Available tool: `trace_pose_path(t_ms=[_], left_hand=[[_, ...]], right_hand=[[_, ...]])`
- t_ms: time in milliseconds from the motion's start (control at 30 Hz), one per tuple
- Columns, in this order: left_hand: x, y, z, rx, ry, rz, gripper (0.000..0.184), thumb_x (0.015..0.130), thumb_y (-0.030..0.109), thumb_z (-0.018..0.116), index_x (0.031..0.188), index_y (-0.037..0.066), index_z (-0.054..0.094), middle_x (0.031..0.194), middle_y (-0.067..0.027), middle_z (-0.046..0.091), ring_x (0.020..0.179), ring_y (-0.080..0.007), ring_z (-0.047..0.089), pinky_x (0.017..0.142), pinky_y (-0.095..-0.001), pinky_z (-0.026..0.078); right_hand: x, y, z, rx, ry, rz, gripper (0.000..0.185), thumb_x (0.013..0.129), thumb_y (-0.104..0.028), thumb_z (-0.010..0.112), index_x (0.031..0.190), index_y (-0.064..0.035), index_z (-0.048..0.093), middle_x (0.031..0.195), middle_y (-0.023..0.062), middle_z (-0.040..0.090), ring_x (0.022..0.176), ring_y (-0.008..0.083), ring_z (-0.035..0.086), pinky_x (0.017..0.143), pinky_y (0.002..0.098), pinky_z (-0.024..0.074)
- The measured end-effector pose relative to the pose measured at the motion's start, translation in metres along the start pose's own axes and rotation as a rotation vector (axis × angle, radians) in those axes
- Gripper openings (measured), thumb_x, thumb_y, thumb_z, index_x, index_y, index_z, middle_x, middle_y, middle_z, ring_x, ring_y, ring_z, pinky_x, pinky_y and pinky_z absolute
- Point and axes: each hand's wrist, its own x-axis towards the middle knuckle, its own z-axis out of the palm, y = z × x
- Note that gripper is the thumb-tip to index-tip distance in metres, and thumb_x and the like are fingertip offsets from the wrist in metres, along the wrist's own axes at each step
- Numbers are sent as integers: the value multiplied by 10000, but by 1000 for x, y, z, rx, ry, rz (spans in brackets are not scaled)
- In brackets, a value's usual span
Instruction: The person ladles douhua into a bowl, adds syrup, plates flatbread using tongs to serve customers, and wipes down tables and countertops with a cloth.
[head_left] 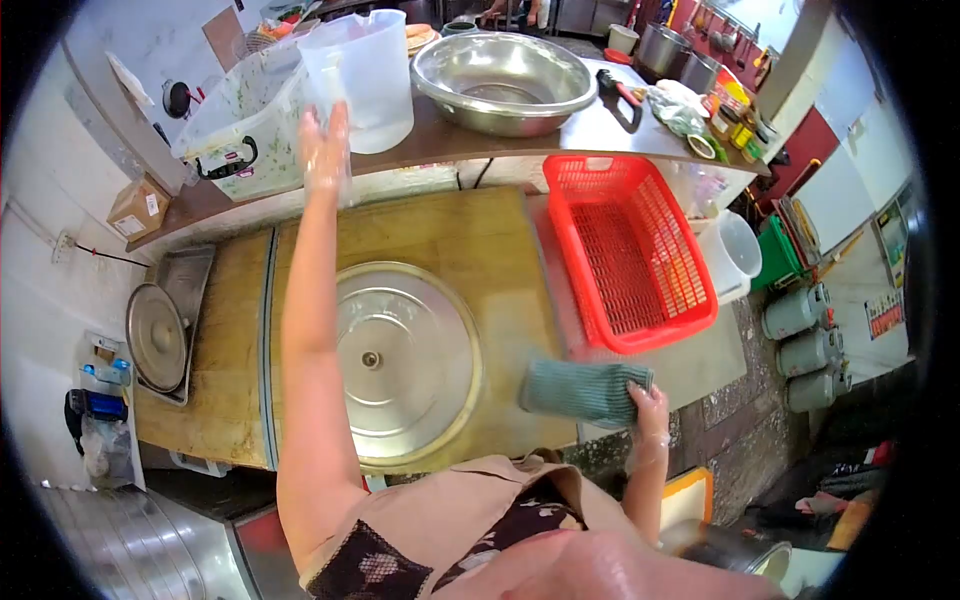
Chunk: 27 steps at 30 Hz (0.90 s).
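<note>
My left hand, in what looks like a clear plastic glove, is raised with its fingers stretched out. It is in front of a translucent plastic measuring jug; whether it touches the jug I cannot tell. Behind the same hand stands a clear plastic tub with green bits on its walls. My right hand, also in clear plastic, grips the end of a green ribbed cloth, blurred at its far end. The cloth hangs over the edge of a wooden worktop, below a red plastic basket.
A round metal lid lies on the worktop under my left arm. On the raised shelf sit a large steel bowl and a black-and-red-handled tool. A white bucket stands right of the basket. Gas cylinders line the right side.
</note>
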Motion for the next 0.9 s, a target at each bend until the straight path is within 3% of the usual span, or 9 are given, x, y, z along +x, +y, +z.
trace_pose_path(t_ms=[100, 167, 200, 267, 367, 500, 633, 767, 900], left_hand=[[53, -11, 25, 65, -92, -77, 735, 780, 548, 586, 1129, -94, 508, 1070, -190, 591, 920, -249, 572, 810, -349, 442], [64, 13, 30, -125, -404, -282, 623, 796, 467, 628, 1076, -86, 557, 1043, -172, 617, 893, -207, 594, 779, -310, 451], [60, 9, 41, -115, -416, -291, 623, 796, 467, 628, 1076, -86, 557, 1043, -172, 617, 893, -207, 594, 779, -310, 451], [50, 4, 56, -399, -26, -174, 422, 815, 327, 661, 972, -62, 619, 863, -101, 648, 765, -141, 586, 696, -261, 446], [46, 0, 54, -750, 55, -198, 268, 815, 213, 676, 870, -48, 644, 706, -20, 604, 643, -93, 526, 587, -235, 407], [32, 15, 2, -734, -68, -348, 275, 809, 204, 683, 876, -59, 639, 662, 0, 565, 568, -82, 473, 526, -225, 366], [-9, 58, -40, -520, 30, -268, 279, 821, 219, 654, 992, -2, 641, 628, 53, 446, 535, -46, 370, 475, -204, 302], [-44, 79, -90, -452, -198, -200, 400, 882, 278, 562, 1191, 25, 564, 661, 88, 391, 564, -36, 361, 473, -175, 283], [-106, 135, -114, -405, -272, -269, 290, 868, 321, 581, 946, 42, 598, 593, 89, 331, 508, -30, 338, 440, -177, 257]], right_hand=[[31, 31, 6, -295, -49, -130, 152, 806, -102, 599, 908, 5, 632, 806, 26, 623, 730, 112, 560, 675, 260, 456], [37, 48, 37, -432, -54, -161, 167, 797, -137, 615, 903, -9, 634, 769, 26, 610, 701, 104, 524, 658, 274, 444], [39, 54, 56, -663, -123, -444, 209, 776, -157, 634, 935, -21, 633, 795, 79, 616, 726, 178, 562, 680, 315, 454], [33, 66, 84, -1102, -246, -720, 486, 707, -342, 675, 1115, -91, 594, 1162, 170, 524, 1066, 364, 481, 909, 479, 376], [21, 90, 102, -1448, -332, -800, 639, 690, -430, 683, 1245, -167, 507, 1325, 168, 397, 1184, 389, 375, 968, 557, 287], [29, 107, 80, -1397, -395, -873, 704, 695, -366, 684, 1318, -173, 421, 1373, 196, 335, 1230, 413, 326, 1005, 567, 255], [39, 109, 65, -1036, -308, -823, 707, 682, -102, 661, 1291, 62, 340, 1343, 290, 298, 1208, 460, 328, 1033, 480, 294], [71, 150, 46, -955, -194, -802, 488, 700, -14, 556, 1171, 51, 447, 1230, 266, 450, 1142, 403, 440, 986, 416, 374], [82, 133, 30, -717, -194, -659, 355, 724, -33, 546, 1074, 26, 531, 1052, 230, 562, 985, 394, 517, 857, 423, 434]])
